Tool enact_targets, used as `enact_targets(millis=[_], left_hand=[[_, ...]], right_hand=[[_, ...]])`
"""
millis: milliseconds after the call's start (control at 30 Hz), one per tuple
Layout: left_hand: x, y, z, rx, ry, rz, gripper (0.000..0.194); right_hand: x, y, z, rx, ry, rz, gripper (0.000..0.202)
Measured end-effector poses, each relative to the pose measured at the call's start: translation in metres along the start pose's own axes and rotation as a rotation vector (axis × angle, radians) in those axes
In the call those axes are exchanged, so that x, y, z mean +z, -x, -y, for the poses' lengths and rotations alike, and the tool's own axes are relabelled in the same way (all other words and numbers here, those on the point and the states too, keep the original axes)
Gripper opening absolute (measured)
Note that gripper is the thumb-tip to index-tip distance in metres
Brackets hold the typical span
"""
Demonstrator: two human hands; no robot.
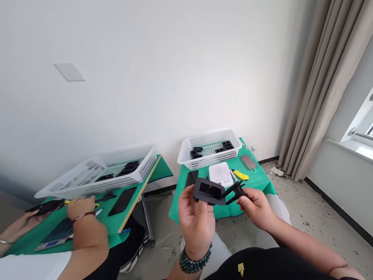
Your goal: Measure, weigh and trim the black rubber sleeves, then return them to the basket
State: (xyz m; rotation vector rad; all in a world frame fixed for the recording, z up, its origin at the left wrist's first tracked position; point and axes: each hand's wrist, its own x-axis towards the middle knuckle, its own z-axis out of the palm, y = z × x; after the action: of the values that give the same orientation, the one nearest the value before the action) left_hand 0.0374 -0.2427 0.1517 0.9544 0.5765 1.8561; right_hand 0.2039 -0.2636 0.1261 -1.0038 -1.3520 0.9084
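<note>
My left hand (198,221) is closed around a black rectangular plastic frame (196,189) with an oblong opening, held up in front of me. A dark pronged plastic piece (239,191) is pinched between the thumb and fingers of my right hand (255,206). Its prongs point left and meet or overlap the frame's right end; I cannot tell whether they touch. Just beyond my hands, a white kitchen scale (220,173) lies on the green-covered table (264,181). A yellow utility knife (241,175) and a white pen (234,175) are beside it.
A white plastic basket (201,163) with black parts (224,146) stands at the table's back. A dark phone (192,178) lies left of the scale. At the left table, a co-worker's hands (81,208) work near another basket (140,177) and a phone (122,201).
</note>
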Motion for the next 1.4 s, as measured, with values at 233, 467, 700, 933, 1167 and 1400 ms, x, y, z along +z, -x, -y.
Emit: enact_targets(millis=[233, 467, 700, 933, 1167, 1400], left_hand=[[0.009, 0.002, -0.006, 0.058, 0.014, 0.007, 0.038], [0.006, 0.004, -0.007, 0.066, 0.011, -0.009, 0.040], [-0.002, 0.005, -0.004, 0.107, -0.050, -0.009, 0.040], [-0.006, 0.014, -0.008, 0.072, -0.139, 0.052, 0.042], [-0.002, 0.017, -0.015, 0.063, -0.152, 0.086, 0.038], [0.003, 0.018, -0.016, 0.039, -0.146, 0.102, 0.036]], right_hand=[[-0.006, 0.004, 0.016, -0.180, 0.223, -0.027, 0.044], [-0.009, 0.004, 0.021, -0.236, 0.245, 0.064, 0.041], [-0.011, -0.002, 0.018, -0.256, 0.317, 0.073, 0.049], [-0.012, 0.002, 0.023, -0.245, 0.399, 0.140, 0.050], [-0.022, 0.009, 0.033, -0.226, 0.422, 0.185, 0.043], [-0.022, 0.015, 0.034, -0.189, 0.389, 0.237, 0.043]])
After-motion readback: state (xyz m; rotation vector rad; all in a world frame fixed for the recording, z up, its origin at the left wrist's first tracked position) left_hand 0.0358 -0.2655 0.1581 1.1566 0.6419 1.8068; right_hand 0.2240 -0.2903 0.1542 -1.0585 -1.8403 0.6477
